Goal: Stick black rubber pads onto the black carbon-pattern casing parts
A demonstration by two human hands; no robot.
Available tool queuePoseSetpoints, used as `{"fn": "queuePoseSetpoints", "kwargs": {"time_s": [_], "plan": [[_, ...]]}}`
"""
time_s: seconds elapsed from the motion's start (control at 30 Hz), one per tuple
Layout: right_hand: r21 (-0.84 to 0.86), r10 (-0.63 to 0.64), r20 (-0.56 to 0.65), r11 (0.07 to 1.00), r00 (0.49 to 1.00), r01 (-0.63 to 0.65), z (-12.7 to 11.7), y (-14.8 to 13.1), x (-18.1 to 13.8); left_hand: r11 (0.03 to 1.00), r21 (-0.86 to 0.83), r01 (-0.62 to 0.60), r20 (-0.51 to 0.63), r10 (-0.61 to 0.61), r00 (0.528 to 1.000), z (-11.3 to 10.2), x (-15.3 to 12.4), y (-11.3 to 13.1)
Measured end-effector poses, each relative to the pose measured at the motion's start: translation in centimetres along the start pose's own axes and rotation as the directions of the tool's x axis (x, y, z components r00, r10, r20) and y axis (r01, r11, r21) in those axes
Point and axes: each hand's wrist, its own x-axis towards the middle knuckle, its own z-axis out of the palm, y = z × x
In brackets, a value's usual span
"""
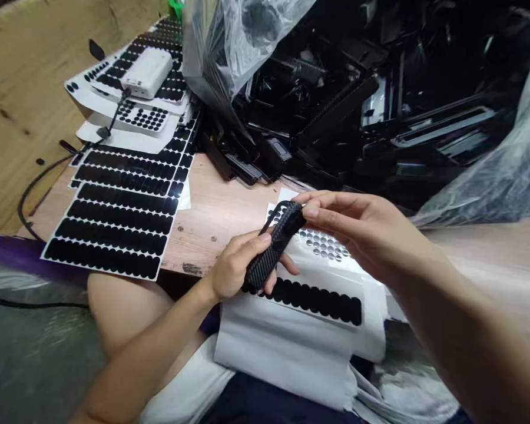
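Note:
A black part with a carbon-fibre pattern (271, 256) is held tilted above the table's front edge. My left hand (241, 262) grips its lower end, thumb on top and fingers round the underside. At the upper end, my right hand (342, 221) has thumb and forefinger pinched together against the part; whether a small piece sits between them cannot be made out. Beneath both hands lies a sheet of small round silver stickers (322, 244). A strip of black round stickers (318, 300) on white backing lies just below the part.
Sheets of black round stickers (115, 224) cover the table's left side, with a white power bank (148, 70) and its black cable (30, 197) on top. A large plastic bag (481, 182) full of glossy black parts (335, 100) fills the back right. A wooden board (39, 88) stands at left.

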Motion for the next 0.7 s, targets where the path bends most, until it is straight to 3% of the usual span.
{"fn": "queuePoseSetpoints", "kwargs": {"time_s": [0.4,0.7], "plan": [[-0.099,-0.03,-0.025,0.995,0.999,0.027,0.13,0.51,0.24,1.0,0.008,0.03,-0.01,-0.03,1.0,0.15,0.12,0.2],[-0.204,-0.158,-0.038,0.968,0.987,0.147,0.28,0.49,-0.3,0.999,0.022,0.032,-0.021,-0.032,0.999,0.22,0.09,0.28]]}}
